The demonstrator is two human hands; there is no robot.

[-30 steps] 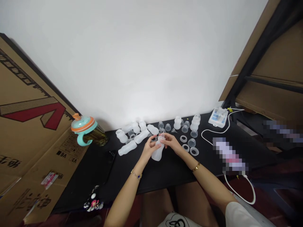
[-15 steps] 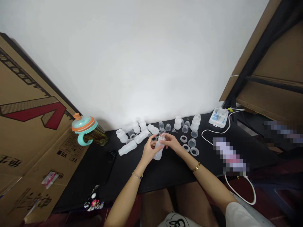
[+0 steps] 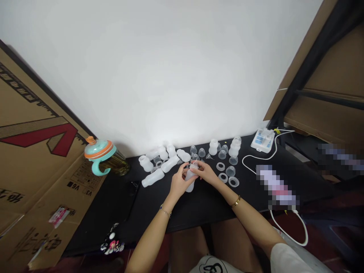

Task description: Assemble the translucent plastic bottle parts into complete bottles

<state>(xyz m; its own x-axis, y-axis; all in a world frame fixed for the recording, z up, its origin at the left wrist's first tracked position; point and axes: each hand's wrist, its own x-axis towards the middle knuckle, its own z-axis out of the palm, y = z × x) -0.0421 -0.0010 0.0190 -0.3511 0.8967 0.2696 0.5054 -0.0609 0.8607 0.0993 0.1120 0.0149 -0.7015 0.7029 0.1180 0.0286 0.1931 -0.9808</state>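
Translucent white bottle (image 3: pixel 190 174) — clear top (image 3: pixel 195 162), tilted slightly, partly hidden, over the black tabletop (image 3: pixel 204 206)

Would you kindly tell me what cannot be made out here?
Head view throughout:
Held bottle: sides partly covered by the hands.
Pixelated patches: whatever they cover is masked.
Cardboard box: left part cut off by the picture's edge.
Loose rings: fine detail too small.
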